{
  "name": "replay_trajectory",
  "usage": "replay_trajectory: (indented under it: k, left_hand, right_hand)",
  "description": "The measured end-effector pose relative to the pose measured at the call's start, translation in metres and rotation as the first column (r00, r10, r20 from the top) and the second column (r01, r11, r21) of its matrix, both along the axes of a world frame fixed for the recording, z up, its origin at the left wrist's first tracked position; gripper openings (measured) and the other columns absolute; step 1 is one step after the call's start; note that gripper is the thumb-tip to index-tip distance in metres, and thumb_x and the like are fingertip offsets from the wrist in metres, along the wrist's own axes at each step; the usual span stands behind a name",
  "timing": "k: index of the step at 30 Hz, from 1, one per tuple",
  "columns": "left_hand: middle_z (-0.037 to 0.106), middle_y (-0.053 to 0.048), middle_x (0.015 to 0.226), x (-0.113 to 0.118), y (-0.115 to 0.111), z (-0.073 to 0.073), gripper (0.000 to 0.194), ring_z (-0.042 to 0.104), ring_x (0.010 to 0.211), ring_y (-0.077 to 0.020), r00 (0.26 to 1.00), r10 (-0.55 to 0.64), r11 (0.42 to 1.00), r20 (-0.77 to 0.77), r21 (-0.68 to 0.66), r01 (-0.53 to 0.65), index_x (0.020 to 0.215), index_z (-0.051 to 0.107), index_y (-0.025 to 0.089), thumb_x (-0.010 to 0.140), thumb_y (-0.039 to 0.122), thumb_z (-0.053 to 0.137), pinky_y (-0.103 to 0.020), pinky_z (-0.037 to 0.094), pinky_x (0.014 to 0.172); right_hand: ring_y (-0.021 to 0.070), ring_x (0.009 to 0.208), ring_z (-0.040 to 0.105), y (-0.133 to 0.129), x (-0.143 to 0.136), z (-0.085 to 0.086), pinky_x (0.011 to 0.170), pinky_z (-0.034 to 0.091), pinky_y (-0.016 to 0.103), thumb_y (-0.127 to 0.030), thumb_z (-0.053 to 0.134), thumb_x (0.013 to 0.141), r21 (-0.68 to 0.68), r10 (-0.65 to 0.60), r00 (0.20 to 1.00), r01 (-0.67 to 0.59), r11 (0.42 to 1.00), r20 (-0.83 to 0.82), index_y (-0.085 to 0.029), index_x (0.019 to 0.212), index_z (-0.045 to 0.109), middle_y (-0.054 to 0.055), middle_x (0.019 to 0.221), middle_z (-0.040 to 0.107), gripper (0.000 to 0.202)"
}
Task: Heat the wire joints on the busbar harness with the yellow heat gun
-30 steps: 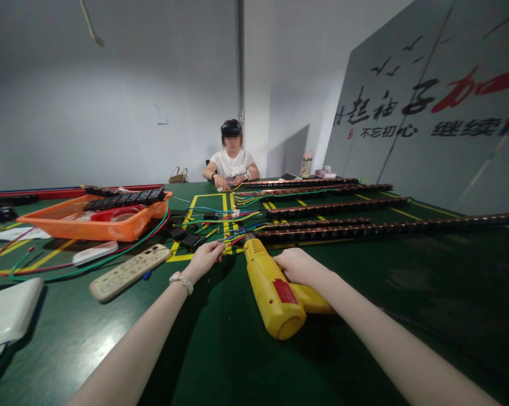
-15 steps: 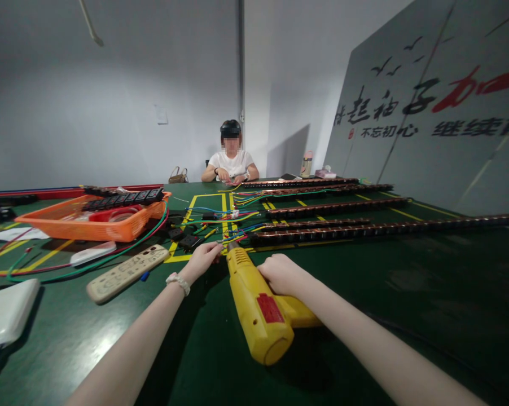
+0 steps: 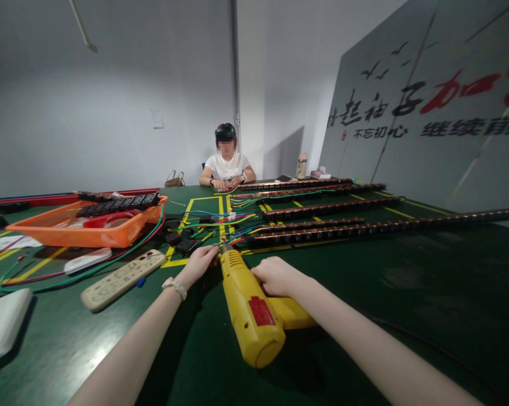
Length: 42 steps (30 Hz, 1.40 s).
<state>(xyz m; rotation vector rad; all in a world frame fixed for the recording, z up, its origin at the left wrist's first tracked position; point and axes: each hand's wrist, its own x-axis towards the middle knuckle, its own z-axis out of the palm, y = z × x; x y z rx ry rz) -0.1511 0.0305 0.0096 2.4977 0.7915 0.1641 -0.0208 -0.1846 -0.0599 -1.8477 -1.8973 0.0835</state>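
A yellow heat gun (image 3: 248,316) with a red label lies on its side, nozzle pointing away from me. My right hand (image 3: 275,276) is closed on it at its right side, against the body and handle; the fingertips are hidden. Just left of the nozzle, my left hand (image 3: 202,262) pinches the end of a thin wire (image 3: 233,241). Its fingertips almost meet the nozzle, and what they hold is small and partly covered. Coloured wires (image 3: 248,229) run from there into a long black strip with copper-coloured edges (image 3: 322,234).
Several more strips (image 3: 334,209) lie across the green table. At left are an orange basket (image 3: 123,235), a beige remote-like power strip (image 3: 123,280), a white case (image 3: 4,318) and black connectors (image 3: 184,245). A person (image 3: 227,166) sits at the far side.
The whole view has shifted slightly, so things appear a little further left. Both hands keep their holds, and the heat gun stays beside the wire ends.
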Motion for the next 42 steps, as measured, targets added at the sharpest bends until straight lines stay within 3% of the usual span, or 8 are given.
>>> replay_trajectory:
  k: [14, 22, 29, 35, 42]
  left_hand:
    - [0.054, 0.0, 0.06, 0.001, -0.007, 0.005, 0.046, 0.047, 0.054, -0.0108, 0.999, -0.015, 0.996, -0.051, 0.087, 0.02, 0.063, 0.048, 0.016, 0.083, 0.056, 0.036, -0.023, 0.035, 0.056]
    - [0.052, 0.0, 0.059, 0.001, -0.007, 0.004, 0.045, 0.046, 0.055, -0.0108, 0.999, -0.01, 0.997, -0.048, 0.079, 0.013, 0.063, 0.048, 0.016, 0.083, 0.055, 0.036, -0.023, 0.035, 0.056]
    - [0.047, 0.002, 0.051, 0.001, -0.011, 0.007, 0.042, 0.042, 0.05, -0.0096, 1.0, 0.003, 0.996, -0.003, -0.095, -0.003, 0.061, 0.045, 0.016, 0.077, 0.055, 0.046, -0.022, 0.033, 0.053]
    - [0.047, 0.0, 0.051, 0.004, -0.022, 0.013, 0.042, 0.044, 0.051, -0.011, 1.0, 0.023, 0.997, -0.002, -0.08, -0.023, 0.058, 0.046, 0.017, 0.072, 0.056, 0.047, -0.024, 0.035, 0.052]
    - [0.048, -0.001, 0.051, 0.003, -0.027, 0.018, 0.042, 0.045, 0.052, -0.0124, 0.999, 0.034, 0.998, -0.024, -0.049, -0.035, 0.055, 0.045, 0.017, 0.07, 0.056, 0.047, -0.024, 0.037, 0.053]
  right_hand:
    - [0.0209, 0.08, 0.062, -0.016, 0.037, -0.019, 0.063, 0.038, 0.024, -0.016, 0.046, 0.075, -0.068, -0.157, 0.986, 0.153, 0.986, -0.062, -0.017, 0.087, 0.065, 0.008, 0.087, 0.066, 0.023]
    - [0.0223, 0.082, 0.062, -0.016, 0.036, -0.02, 0.067, 0.039, 0.025, -0.013, 0.046, 0.074, -0.056, -0.148, 0.989, 0.148, 0.987, -0.006, -0.015, 0.09, 0.066, 0.01, 0.085, 0.066, 0.026]
    - [0.0241, 0.082, 0.063, -0.009, 0.023, -0.017, 0.07, 0.041, 0.028, -0.016, 0.048, 0.074, -0.027, -0.105, 0.993, 0.107, 0.994, 0.045, -0.014, 0.087, 0.067, 0.011, 0.083, 0.066, 0.022]
    - [0.0256, 0.081, 0.063, -0.006, 0.003, -0.005, 0.069, 0.042, 0.03, -0.02, 0.051, 0.074, -0.015, -0.01, 0.997, 0.011, 1.0, 0.083, -0.016, 0.089, 0.066, 0.01, 0.083, 0.066, 0.022]
    - [0.0225, 0.082, 0.063, -0.01, 0.004, -0.004, 0.067, 0.041, 0.026, -0.025, 0.052, 0.074, -0.016, -0.012, 1.0, 0.012, 1.0, -0.017, -0.018, 0.089, 0.067, 0.009, 0.086, 0.066, 0.023]
